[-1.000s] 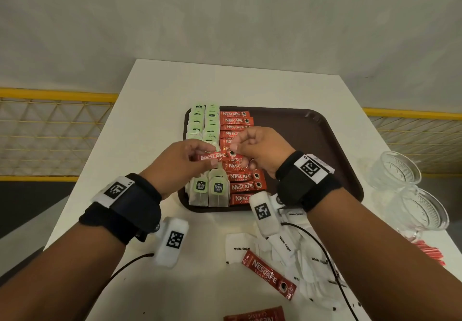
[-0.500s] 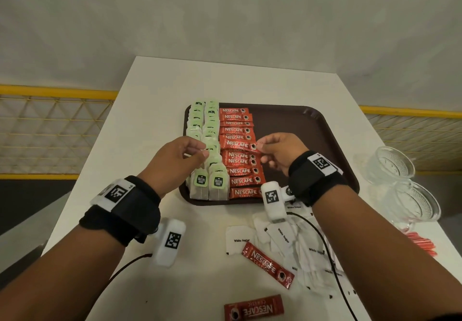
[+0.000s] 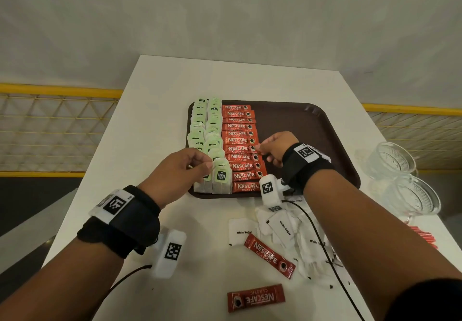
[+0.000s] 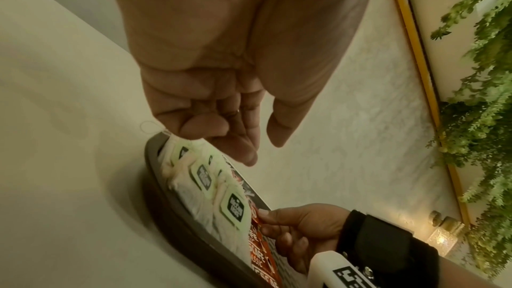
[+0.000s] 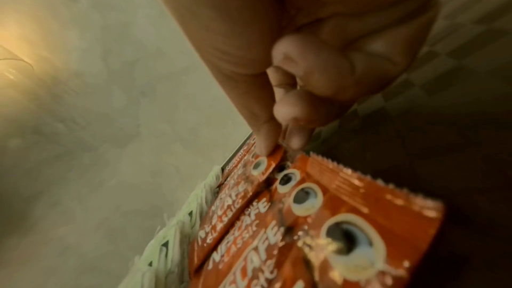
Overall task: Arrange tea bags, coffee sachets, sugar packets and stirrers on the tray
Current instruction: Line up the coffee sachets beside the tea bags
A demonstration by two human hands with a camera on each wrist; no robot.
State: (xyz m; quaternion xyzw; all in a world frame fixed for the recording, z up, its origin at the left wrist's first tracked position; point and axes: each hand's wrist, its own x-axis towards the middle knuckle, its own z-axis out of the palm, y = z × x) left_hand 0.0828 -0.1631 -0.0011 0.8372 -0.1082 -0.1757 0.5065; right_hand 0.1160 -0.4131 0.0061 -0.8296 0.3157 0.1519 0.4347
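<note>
At centre frame, the right hand (image 3: 273, 147) is pinching the end of a coffee sachet (image 3: 239, 148) in the tray's (image 3: 312, 130) red column. Left of it, the left hand (image 3: 180, 170) is hovering loosely curled, holding nothing, beside the tea bags (image 3: 221, 175). Lower right, sugar packets (image 3: 285, 225), two loose sachets (image 3: 270, 255) and red stirrers (image 3: 425, 237) are waiting on the table (image 3: 155, 125).

Wht table (image 3: 155, 120), grey wall (image 3: 225, 15).
</note>
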